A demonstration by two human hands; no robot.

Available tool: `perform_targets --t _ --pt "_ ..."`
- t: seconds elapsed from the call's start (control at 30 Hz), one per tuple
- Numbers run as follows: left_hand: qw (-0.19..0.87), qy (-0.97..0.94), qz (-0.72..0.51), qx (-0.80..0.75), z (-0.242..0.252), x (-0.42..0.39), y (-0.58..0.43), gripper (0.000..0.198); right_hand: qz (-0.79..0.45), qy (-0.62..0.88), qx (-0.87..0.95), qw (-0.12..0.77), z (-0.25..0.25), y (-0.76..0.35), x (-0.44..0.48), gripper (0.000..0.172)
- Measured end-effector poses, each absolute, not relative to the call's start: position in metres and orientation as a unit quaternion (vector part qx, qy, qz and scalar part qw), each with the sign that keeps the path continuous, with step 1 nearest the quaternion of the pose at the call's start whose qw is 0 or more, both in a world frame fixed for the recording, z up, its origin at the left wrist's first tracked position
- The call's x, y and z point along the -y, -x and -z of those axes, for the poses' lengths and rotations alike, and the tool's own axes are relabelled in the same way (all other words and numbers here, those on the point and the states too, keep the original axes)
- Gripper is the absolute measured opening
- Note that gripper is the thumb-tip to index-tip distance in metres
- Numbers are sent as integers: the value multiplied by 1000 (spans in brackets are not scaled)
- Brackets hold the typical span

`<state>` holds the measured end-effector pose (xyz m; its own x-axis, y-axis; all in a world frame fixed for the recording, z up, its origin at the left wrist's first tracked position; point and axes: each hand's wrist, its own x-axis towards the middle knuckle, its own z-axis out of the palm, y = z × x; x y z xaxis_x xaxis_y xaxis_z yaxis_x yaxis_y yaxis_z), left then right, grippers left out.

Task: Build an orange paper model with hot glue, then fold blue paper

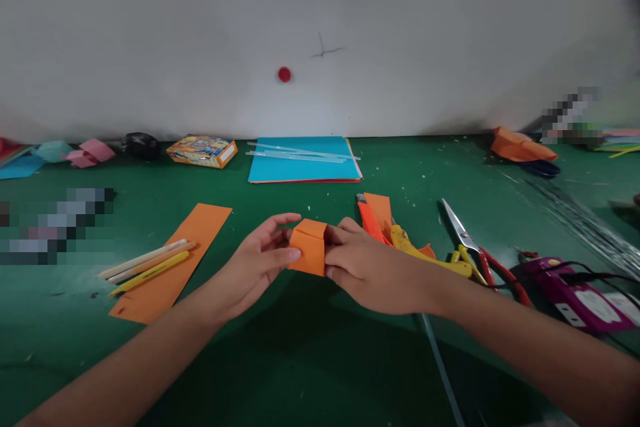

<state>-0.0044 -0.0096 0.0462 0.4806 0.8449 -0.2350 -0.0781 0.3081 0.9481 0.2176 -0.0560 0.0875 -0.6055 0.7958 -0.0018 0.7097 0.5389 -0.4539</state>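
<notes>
Between my two hands is a small folded orange paper box (309,253), raised a little above the green table. My left hand (255,260) holds its left side, the thumb on the front face and the index finger stretched over the top edge. On the other side, my right hand (375,263) grips the right edge, with some fingertips hidden behind or inside the paper. Just beyond the right hand lie an orange box cutter (369,221), an orange paper piece (380,208) and a yellow glue gun (407,243) partly covered by the forearm.
Pencils (150,267) rest on an orange paper strip (187,280) at left. Scissors (463,230) and a purple power strip (575,297) with cables lie right. Blue sheets (305,170) bearing clear glue sticks (300,152) and a small printed box (203,150) stand by the wall.
</notes>
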Motion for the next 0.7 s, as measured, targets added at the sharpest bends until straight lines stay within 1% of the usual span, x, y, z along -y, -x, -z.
perform_targets --t 0.1,0.17,0.23,0.3,0.37,0.43,0.5,0.57,0.7 --pt "625 -579 -335 -403 -46 10 5 40 -280 449 836 144 -83 -218 56 26" --pt "554 -654 -329 -396 -47 12 7 38 -338 469 795 182 -82 -217 56 25" --pt "491 -724 -316 -368 -48 14 9 45 -412 486 740 217 -80 -215 54 25" --pt "437 -780 -295 -336 -48 17 12 59 -503 476 671 265 -78 -214 52 23" --pt "390 -817 -269 -327 -47 18 15 78 -600 431 587 329 -76 -214 51 21" --pt "345 -839 -253 -335 -46 18 15 90 -681 363 509 381 -75 -214 52 25" --pt "304 -853 -253 -340 -46 18 15 92 -726 299 470 403 -74 -213 54 30" --pt "268 -865 -259 -336 -48 17 14 89 -738 262 463 414 -74 -212 57 33" --pt "223 -883 -260 -322 -54 13 18 86 -746 263 446 419 -72 -208 60 42"
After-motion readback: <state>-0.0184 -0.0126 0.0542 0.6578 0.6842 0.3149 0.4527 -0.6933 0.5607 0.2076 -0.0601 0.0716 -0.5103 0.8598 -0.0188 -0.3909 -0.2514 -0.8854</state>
